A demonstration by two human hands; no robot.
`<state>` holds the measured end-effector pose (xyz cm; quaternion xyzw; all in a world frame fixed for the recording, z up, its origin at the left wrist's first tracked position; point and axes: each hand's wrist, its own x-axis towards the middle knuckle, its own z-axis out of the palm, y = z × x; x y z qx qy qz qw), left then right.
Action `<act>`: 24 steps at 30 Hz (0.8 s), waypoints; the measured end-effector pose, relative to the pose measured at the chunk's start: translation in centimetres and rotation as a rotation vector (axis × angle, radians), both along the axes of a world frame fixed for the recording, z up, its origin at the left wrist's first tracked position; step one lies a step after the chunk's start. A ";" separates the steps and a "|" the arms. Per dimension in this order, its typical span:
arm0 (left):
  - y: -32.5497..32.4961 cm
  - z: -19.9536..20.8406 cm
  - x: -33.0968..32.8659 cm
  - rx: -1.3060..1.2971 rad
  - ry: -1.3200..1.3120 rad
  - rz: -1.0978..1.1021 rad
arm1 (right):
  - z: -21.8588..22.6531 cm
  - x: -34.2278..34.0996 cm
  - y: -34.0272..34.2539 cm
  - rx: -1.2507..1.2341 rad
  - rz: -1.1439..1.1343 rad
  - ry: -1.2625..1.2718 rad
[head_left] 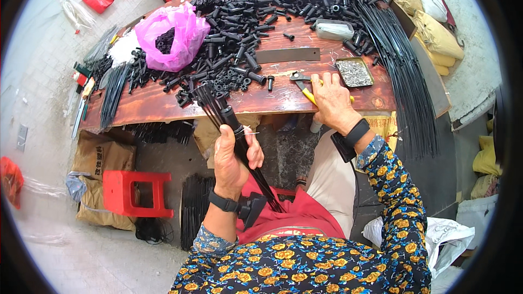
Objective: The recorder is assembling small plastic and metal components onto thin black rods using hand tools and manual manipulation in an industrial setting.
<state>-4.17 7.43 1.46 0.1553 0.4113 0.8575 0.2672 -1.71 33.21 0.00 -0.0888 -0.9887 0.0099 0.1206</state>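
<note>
My left hand is closed round a bundle of thin black rods, held upright at a tilt in front of the table edge. A black tubular piece sits among the rods just above my fingers, and a thin whitish strip sticks out beside them. At the table's front edge, my right hand is wrapped over a pair of yellow-handled pliers, whose metal jaws point left. Just right of that hand lies a shallow tray of small metal pieces.
Heaps of black tubular parts cover the wooden table, beside a pink plastic bag. A flat metal bar lies mid-table. Long black rods overhang the right edge. A red stool stands lower left.
</note>
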 end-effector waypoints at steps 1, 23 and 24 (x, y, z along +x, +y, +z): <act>0.1 0.1 0.0 0.001 -0.009 -0.004 | -0.2 -0.3 -0.2 0.046 -0.035 -0.024; 1.7 1.3 1.3 -0.262 -0.067 0.128 | 0.6 5.9 -10.0 -0.345 0.310 0.472; 1.7 1.3 1.2 -0.281 -0.047 0.132 | 0.5 5.9 -10.0 -0.328 0.288 0.490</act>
